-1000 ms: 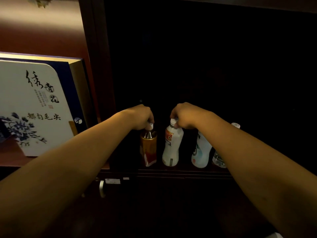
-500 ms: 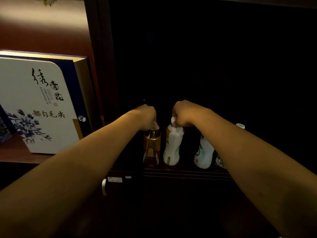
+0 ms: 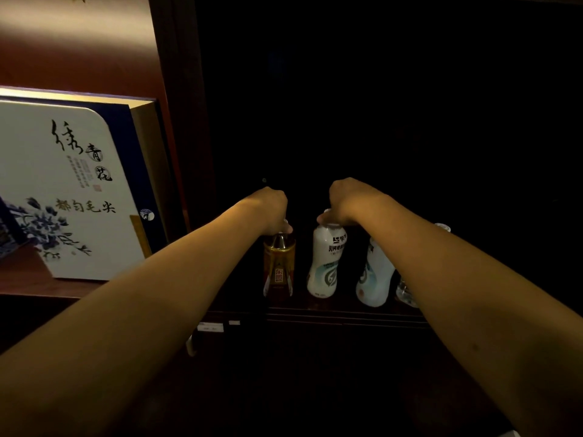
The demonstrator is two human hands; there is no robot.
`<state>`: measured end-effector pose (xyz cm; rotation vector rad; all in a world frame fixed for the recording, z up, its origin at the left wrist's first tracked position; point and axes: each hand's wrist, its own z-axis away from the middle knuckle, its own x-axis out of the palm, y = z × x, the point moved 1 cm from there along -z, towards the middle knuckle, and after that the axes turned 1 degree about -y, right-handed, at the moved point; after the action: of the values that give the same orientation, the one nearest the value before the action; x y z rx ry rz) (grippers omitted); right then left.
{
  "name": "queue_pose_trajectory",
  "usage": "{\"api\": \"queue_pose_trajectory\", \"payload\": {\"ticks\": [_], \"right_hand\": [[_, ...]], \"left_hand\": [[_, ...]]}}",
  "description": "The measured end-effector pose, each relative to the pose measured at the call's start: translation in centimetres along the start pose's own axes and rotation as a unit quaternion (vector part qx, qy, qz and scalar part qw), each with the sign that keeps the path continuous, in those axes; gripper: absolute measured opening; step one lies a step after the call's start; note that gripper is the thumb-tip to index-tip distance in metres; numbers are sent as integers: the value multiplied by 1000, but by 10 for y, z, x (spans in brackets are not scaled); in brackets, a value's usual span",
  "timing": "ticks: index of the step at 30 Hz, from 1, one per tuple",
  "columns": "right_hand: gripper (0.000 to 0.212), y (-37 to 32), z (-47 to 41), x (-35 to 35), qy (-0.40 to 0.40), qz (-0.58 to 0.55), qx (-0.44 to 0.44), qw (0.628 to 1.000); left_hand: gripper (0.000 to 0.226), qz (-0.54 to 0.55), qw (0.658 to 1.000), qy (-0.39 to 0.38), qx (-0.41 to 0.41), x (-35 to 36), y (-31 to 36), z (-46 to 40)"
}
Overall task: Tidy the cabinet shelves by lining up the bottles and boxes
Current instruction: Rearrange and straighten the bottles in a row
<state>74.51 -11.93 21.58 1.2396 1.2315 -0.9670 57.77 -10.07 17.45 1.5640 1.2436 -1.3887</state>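
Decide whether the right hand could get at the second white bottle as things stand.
Probably yes: the right hand grips the first white bottle; the second white bottle stands beside it under the forearm, nothing between.

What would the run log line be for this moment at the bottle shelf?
left hand: grips amber bottle top | right hand: grips white bottle top | both bottles upright on shelf | stage: lining up

A dark wooden shelf (image 3: 315, 309) carries four upright bottles in a row near its front edge: an amber bottle (image 3: 279, 269) at left, two white bottles (image 3: 325, 266) (image 3: 373, 279), then a clear bottle (image 3: 405, 290). On the left shelf (image 3: 28, 279) stands a white box (image 3: 63, 190).
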Motion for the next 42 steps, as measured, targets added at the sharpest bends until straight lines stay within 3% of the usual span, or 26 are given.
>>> {"api": "queue_pose_trajectory", "payload": {"ticks": [7,12,17,22,26,29,32,36,39,42], "right_hand": [[55,4,-2,3,1,6,21,1000],[55,10,4,-1,-19,-55,46,997],[60,16,7,7,15,-108,33,993],[41,29,7,20,36,-176,24,983],[47,61,15,24,63,-249,22,966],[41,90,19,14,110,-245,14,963],[30,122,21,1,133,-211,10,968],[11,168,25,-3,69,-180,21,981],[6,194,30,5,14,-139,61,988],[23,209,33,23,-37,-126,81,988]], "left_hand": [[25,25,1000,-4,-4,2,-2,0],[26,69,998,-2,-11,3,-8,1],[27,87,996,0,-18,4,-8,3],[30,72,997,-16,-18,0,-7,5],[45,33,998,-43,-24,-7,1,5],[60,11,999,-2,-32,-23,16,4],[58,49,996,77,12,-49,39,-2],[45,123,977,132,113,-79,81,-13],[42,136,967,100,192,-86,116,-22],[46,115,965,26,235,-78,147,-33]]}}
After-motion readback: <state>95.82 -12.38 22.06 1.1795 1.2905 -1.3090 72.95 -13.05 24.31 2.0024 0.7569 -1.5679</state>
